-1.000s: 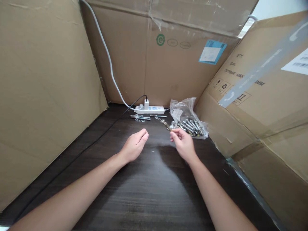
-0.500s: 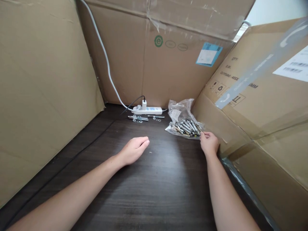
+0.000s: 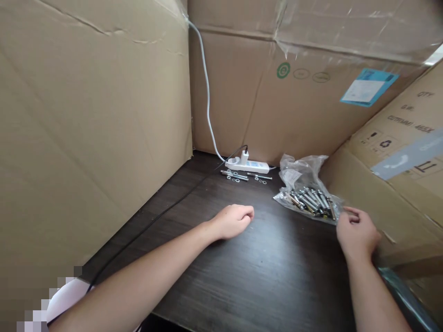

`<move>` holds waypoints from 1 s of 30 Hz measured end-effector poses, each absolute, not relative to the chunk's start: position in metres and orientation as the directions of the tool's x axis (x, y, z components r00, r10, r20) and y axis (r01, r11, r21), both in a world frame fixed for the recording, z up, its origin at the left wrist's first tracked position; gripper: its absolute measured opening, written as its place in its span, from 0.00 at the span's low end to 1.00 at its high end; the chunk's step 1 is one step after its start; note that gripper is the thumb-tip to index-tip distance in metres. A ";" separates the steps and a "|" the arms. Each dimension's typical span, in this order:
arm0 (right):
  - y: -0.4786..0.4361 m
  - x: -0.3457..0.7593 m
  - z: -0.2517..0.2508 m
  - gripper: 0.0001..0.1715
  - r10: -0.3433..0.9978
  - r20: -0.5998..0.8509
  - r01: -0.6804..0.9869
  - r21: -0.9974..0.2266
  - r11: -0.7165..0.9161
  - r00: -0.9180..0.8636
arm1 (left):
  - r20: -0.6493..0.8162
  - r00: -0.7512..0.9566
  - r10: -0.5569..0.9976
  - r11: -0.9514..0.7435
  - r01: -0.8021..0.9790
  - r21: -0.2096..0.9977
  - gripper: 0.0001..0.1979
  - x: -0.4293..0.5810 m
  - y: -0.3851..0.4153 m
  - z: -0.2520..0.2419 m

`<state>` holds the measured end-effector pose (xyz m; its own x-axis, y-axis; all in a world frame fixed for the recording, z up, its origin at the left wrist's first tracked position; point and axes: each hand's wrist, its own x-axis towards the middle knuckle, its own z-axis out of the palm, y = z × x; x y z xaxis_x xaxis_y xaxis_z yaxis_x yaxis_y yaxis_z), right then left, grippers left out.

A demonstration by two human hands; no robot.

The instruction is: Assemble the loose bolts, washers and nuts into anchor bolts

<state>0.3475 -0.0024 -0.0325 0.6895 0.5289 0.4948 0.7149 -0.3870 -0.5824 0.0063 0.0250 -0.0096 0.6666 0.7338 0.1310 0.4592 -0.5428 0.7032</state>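
Note:
My left hand (image 3: 232, 221) rests on the dark wooden table (image 3: 263, 281), its fingers curled under with nothing in them. My right hand (image 3: 356, 233) is at the right, fingers curled, with thumb and forefinger pinched at the near right corner of a clear plastic bag (image 3: 304, 177). The bag lies flat and holds several metal bolts (image 3: 311, 200). The bolt seen earlier in my right hand does not show in it.
A white power strip (image 3: 249, 165) with a plug lies at the back; a white cable (image 3: 206, 97) runs up from it, a black cable (image 3: 166, 212) runs forward. Loose bolts and washers (image 3: 238, 175) lie before it. Cardboard boxes (image 3: 86, 120) wall in the left, back and right.
My right hand carried a bolt from the middle over to the bag and now pinches the bag's corner. My left hand curled its fingers. The view swung left.

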 end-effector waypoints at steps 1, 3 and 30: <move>-0.002 0.333 -0.029 0.21 0.562 0.502 0.735 -0.593 -0.329 0.657 | 0.119 0.683 0.721 -0.550 0.459 0.698 0.10 0.006 0.025 -0.009; 0.006 0.300 -0.024 0.18 0.708 0.506 0.810 -0.563 -0.160 0.492 | 0.100 0.717 0.690 -0.579 0.462 0.672 0.11 0.005 0.025 -0.008; 0.124 0.152 -0.028 0.10 0.973 0.217 0.971 -0.208 0.120 -0.073 | 0.116 0.749 0.652 -0.698 0.534 0.477 0.06 0.000 0.029 -0.007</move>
<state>0.1522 0.1245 -0.0276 -0.0734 0.9734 0.2171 0.9707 0.1197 -0.2082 0.0003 0.0287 -0.0067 0.7491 0.6522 0.1163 0.5337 -0.6981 0.4773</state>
